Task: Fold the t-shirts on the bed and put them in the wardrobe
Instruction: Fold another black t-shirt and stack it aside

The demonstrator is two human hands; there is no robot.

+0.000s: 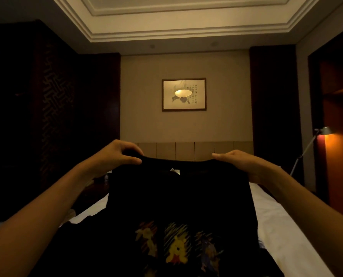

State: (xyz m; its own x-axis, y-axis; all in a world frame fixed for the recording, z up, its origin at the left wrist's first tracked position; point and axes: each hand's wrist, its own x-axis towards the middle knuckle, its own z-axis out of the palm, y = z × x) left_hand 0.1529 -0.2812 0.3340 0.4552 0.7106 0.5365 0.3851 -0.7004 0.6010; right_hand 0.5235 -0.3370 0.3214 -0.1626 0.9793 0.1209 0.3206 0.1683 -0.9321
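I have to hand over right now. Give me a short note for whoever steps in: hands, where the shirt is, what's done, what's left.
Left hand: pinches the top edge of the black t-shirt at its left corner.
Right hand: grips the same edge at the right corner.
The shirt is held up over the white bed, cartoon print facing the camera, its lower part draping down out of view. More dark cloth lies on the bed at lower left; too dim to tell what it is.
Done: shirt picked up and spread.
Left: fold it, fold any others, and put them in the wardrobe, likely the dark unit on the left.
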